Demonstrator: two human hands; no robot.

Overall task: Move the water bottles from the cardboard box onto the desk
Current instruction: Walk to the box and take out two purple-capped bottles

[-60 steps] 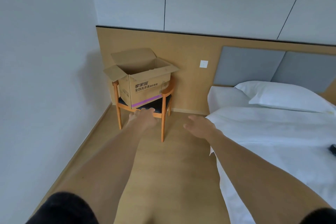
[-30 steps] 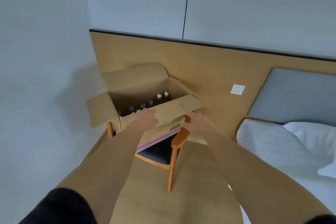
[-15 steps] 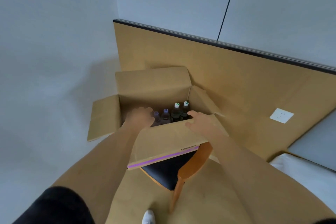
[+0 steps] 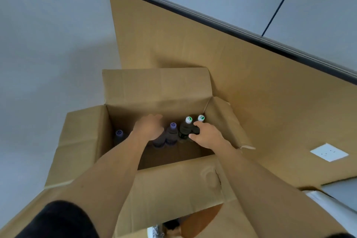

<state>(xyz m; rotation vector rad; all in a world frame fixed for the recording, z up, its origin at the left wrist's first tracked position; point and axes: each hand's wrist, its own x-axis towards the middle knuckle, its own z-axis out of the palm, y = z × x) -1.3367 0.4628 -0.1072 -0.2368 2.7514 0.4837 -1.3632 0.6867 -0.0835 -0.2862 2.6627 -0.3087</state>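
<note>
The tan wood-panelled wall section (image 4: pixel 222 67) with its dark top trim filled the background, and a white square wall socket (image 4: pixel 329 152) was set into it at the right. Against that panel stood the open brown cardboard box (image 4: pixel 173 183), all four flaps folded outward, the near flap hanging toward the camera. A strip of white bed linen (image 4: pixel 332 210) showed at the lower right edge.

Inside the box the water bottles stood upright in a row along the far wall — dark-bodied bottles, none yet lifted out. A purple-capped bottle (image 4: pixel 119 133) stood at the left end, apart from the others; another purple-capped bottle (image 4: pixel 173 126) stood near the middle; two white-and-green-capped bottles (image 4: pixel 189 120) stood side by side at the right.

Both forearms reached down into the box. The left hand (image 4: pixel 149 127) lay over the bottle tops just left of the middle purple cap, fingers curled downward — its grip could not be determined, as the back of the hand hid whatever was beneath. The right hand (image 4: pixel 207 134) had its thumb and fingers around the body of one white-and-green-capped bottle, below its cap.
</note>
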